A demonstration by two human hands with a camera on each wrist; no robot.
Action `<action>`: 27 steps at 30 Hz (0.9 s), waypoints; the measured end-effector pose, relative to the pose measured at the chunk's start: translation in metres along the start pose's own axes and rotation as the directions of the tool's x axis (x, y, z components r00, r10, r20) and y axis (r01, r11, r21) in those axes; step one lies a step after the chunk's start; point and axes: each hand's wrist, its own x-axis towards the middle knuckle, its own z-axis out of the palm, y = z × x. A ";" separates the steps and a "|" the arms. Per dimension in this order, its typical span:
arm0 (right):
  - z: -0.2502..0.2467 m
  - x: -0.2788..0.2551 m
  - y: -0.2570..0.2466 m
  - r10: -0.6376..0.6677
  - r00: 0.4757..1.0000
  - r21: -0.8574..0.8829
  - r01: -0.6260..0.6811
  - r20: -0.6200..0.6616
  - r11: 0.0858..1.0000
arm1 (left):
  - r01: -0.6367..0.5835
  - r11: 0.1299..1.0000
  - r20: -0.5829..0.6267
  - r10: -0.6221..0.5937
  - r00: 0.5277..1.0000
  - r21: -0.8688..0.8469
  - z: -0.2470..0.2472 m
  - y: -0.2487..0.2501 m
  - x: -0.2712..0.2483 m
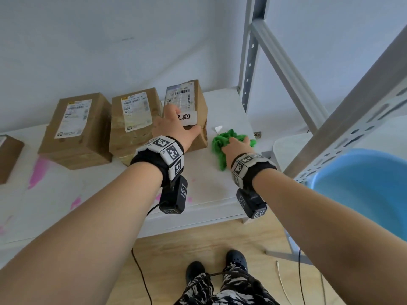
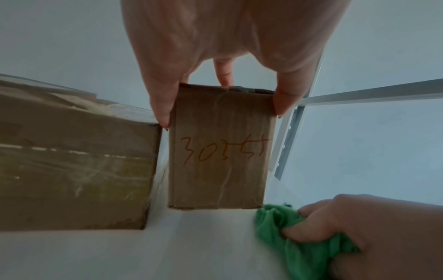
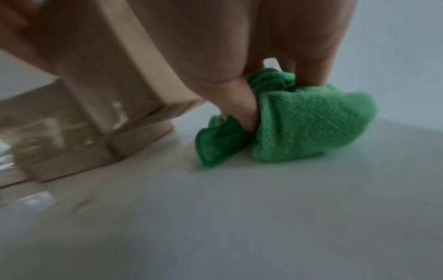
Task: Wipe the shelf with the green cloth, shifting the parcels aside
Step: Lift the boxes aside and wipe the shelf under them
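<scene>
Both arms outstretched: left hand (image 1: pixel 176 126) grips parcel (image 1: pixel 193 102), right hand (image 1: pixel 236 148) bunches cloth (image 1: pixel 222 139).

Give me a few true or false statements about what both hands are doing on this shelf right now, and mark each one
1. The left hand grips the rightmost box from above. True.
2. The right hand holds a blue cloth. False: the cloth is green, bunched under the fingers.
3. The gripped box has a number handwritten on its front side. True, seen from the left wrist.
4. The cloth lies on top of a box. False: it sits on the white shelf, right of the gripped box.
5. A blue basin is to the right of the shelf. True.
6. Only one box stands on the shelf. False: at least two more stand left of the gripped one.
</scene>
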 end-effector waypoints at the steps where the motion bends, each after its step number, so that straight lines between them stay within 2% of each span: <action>1: 0.003 -0.008 -0.006 -0.063 0.998 -0.010 0.063 -0.012 0.998 | -0.001 1.000 -0.005 0.001 1.000 0.001 0.000 0.001 0.000; 4: 0.020 -0.027 -0.018 -0.166 0.986 0.063 0.167 -0.011 0.984 | -0.006 1.000 -0.006 0.006 1.000 -0.011 0.001 0.010 -0.001; 7: 0.034 -0.038 -0.008 -0.165 0.986 0.168 0.157 0.037 0.973 | -0.027 1.000 0.005 0.027 1.000 -0.006 0.003 0.018 -0.004; 10: 0.029 -0.039 0.017 0.009 1.000 0.149 -0.007 -0.016 0.989 | -0.026 1.000 0.022 0.026 0.999 -0.002 0.002 0.019 -0.006; 13: 0.023 -0.033 0.035 0.197 0.979 0.135 -0.189 -0.052 0.973 | -0.018 1.000 0.050 0.019 0.999 -0.014 0.003 0.012 -0.008; 15: 0.021 -0.030 0.030 0.248 0.968 0.146 -0.242 -0.025 0.959 | -0.015 1.000 0.058 0.015 0.998 -0.014 0.004 0.007 -0.009; 17: 0.024 -0.028 0.015 0.194 0.981 0.127 -0.188 -0.031 0.974 | -0.003 1.000 0.064 0.004 0.998 -0.012 0.004 0.003 -0.011; 20: 0.037 -0.036 -0.013 0.034 0.999 0.176 -0.030 -0.021 0.984 | 0.015 1.000 0.076 -0.015 0.997 -0.004 0.003 0.001 -0.011; 24: 0.057 -0.061 -0.029 -0.202 0.975 0.131 0.213 -0.089 0.968 | 0.002 1.000 0.097 -0.001 0.995 -0.009 0.005 0.006 -0.010; 25: 0.061 -0.065 -0.025 -0.226 0.970 0.130 0.237 -0.095 0.963 | -0.016 1.000 0.103 0.018 0.994 -0.014 0.007 0.007 -0.009; 27: 0.062 -0.068 -0.011 -0.177 0.981 0.180 0.190 -0.083 0.965 | -0.050 0.998 0.112 0.054 0.992 -0.037 0.011 0.009 -0.008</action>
